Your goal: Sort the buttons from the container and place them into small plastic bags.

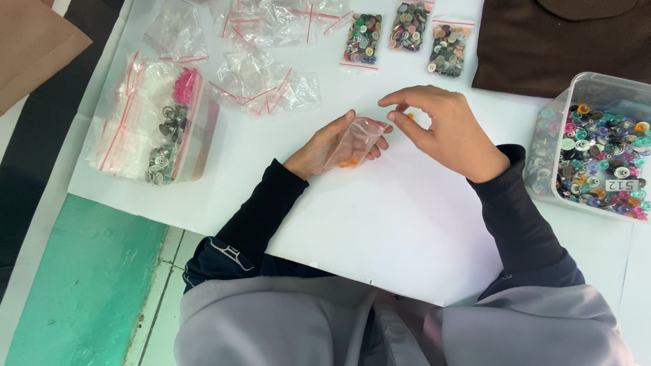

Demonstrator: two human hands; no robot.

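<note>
Clear baggie (pixel 357 140) in left hand (pixel 324 146), table-centre.

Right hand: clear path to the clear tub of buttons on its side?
Probably yes. The right hand hovers by the small bag held in the left hand; the open tub of buttons sits just beyond that wrist, with only bare white table between.

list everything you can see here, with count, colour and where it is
small bag: 1, clear, orange buttons inside, in left hand
filled button bags: 3, mixed colours, top centre
empty bags: several, clear with red strips, top left
bag stack: 1, metal buttons on it, left
tub: 1, clear, mixed buttons, right
cloth: 1, dark brown, top right
table: 1, white
left hand: holds bag
right hand: fingers pinched at bag mouth
</note>
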